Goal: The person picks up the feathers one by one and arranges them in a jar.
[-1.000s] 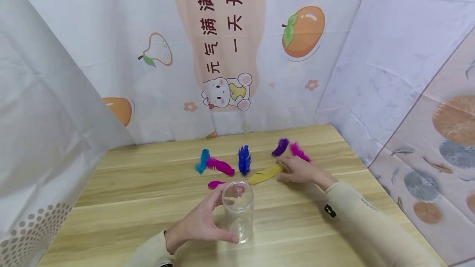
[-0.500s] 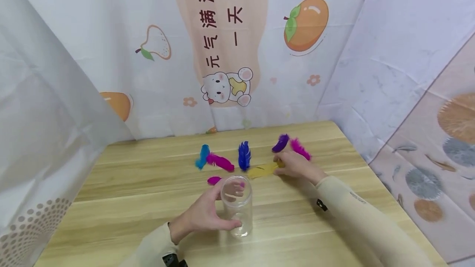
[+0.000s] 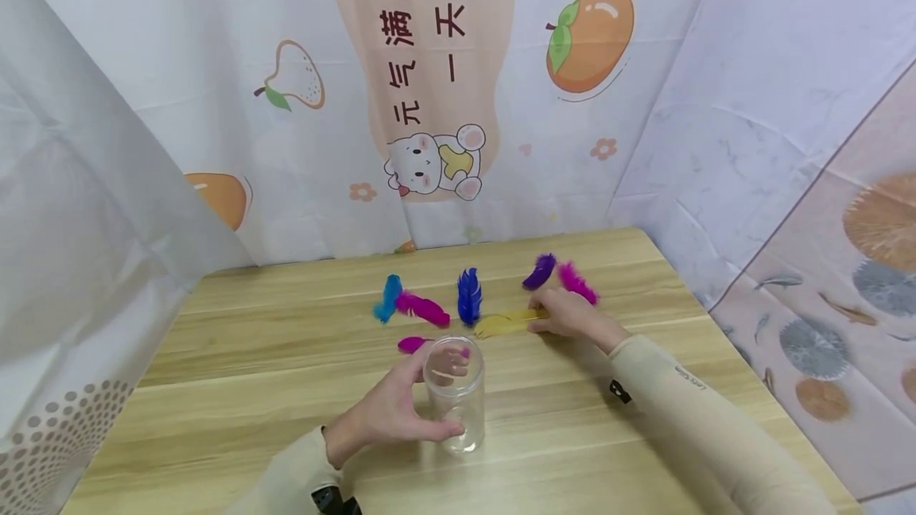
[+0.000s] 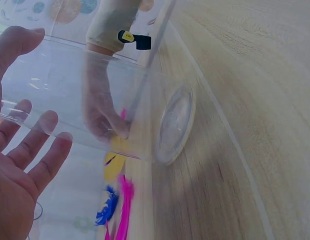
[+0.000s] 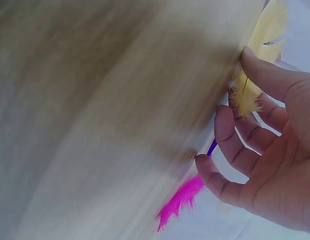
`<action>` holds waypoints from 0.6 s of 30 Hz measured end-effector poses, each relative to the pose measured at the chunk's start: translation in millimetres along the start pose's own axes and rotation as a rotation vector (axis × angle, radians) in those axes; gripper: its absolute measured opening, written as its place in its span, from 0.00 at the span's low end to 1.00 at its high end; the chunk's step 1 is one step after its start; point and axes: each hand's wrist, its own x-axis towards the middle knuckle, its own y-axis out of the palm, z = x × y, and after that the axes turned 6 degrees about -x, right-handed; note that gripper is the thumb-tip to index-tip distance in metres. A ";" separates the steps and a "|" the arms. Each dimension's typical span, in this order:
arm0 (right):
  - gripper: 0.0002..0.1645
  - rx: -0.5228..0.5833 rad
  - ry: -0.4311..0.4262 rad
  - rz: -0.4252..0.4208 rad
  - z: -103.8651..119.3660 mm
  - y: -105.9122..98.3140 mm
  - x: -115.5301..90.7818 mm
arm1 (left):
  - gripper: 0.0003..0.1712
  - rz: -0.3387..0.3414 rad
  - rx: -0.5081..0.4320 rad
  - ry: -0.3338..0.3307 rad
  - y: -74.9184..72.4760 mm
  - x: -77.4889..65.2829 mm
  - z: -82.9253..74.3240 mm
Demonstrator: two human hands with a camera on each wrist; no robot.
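My left hand (image 3: 403, 404) curls its fingers and thumb round a clear, empty cylindrical jar (image 3: 455, 400), which stands upright near the middle of the table. In the left wrist view the jar's round base (image 4: 176, 125) shows close over the wood. Over to the right, my right hand (image 3: 572, 314) pinches the fluffy end of a yellow feather (image 3: 503, 323) between thumb and fingers. The right wrist view shows this yellow feather (image 5: 247, 95) between the thumb and the fingers, close to the tabletop. A magenta feather (image 3: 411, 344) lies partly behind the jar.
Behind the hands lie a light blue feather (image 3: 389, 298), another magenta feather (image 3: 424, 308) and a dark blue feather (image 3: 469, 296). A purple feather (image 3: 540, 271) and a pink feather (image 3: 576, 283) lie beyond my right hand. A printed curtain (image 3: 300, 197) hangs at the table's back edge.
My right hand has closed its fingers on the yellow feather's end, and the feather has turned to lie more level. The head view has tilted slightly; my left hand stays round the jar.
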 end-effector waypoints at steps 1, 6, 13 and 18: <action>0.14 0.000 -0.005 -0.003 -0.3 -0.3 0.2 | 0.49 -0.001 0.004 -0.002 -0.2 0.1 -0.6; 0.13 0.004 -0.014 -0.011 -3.4 -0.4 0.2 | 0.49 0.003 0.014 -0.013 -1.2 0.3 -0.9; 0.12 0.007 -0.026 -0.015 -3.0 0.3 -0.2 | 0.49 0.005 0.015 -0.015 -1.6 -0.4 0.7; 0.11 0.005 -0.021 -0.018 0.0 -0.8 -1.4 | 0.49 0.004 0.009 -0.007 -0.8 -0.7 2.2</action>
